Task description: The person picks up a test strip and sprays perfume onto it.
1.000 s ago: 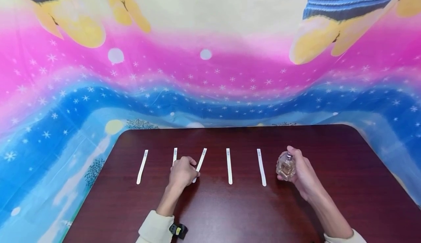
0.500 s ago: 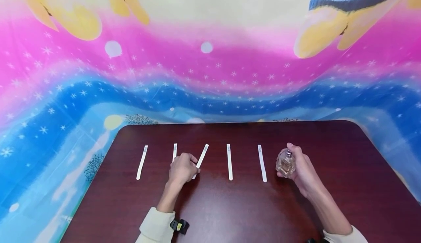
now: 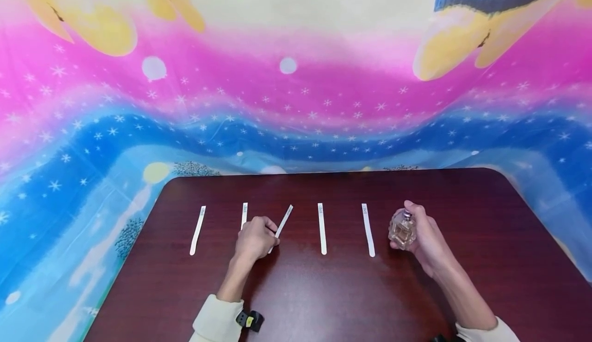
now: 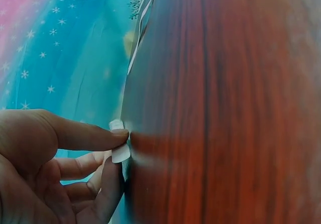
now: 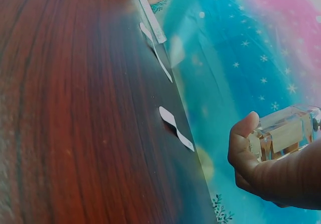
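My left hand (image 3: pixel 256 239) pinches a white paper test strip (image 3: pixel 284 220) between thumb and finger near its lower end. The left wrist view shows the strip's end (image 4: pixel 120 155) at the fingertips, close over the table. In my right hand (image 3: pixel 427 247) is a square clear glass perfume bottle (image 3: pixel 401 230), its amber liquid visible and the thumb up beside the silver neck. The right wrist view shows the bottle (image 5: pixel 286 133) from the side, with fingers curled round it. Another paper strip (image 3: pixel 244 213) lies partly hidden behind my left hand.
More white paper strips lie in a row on the dark red-brown table (image 3: pixel 300 290): one at the far left (image 3: pixel 198 230), one mid-table (image 3: pixel 322 229) and one (image 3: pixel 368 230) left of the bottle. A colourful printed cloth (image 3: pixel 277 110) hangs just behind the table's back edge.
The strip in my left hand leans a little more to the right and shows a narrower face. My right hand keeps its grip on the bottle. The head view has shifted slightly.
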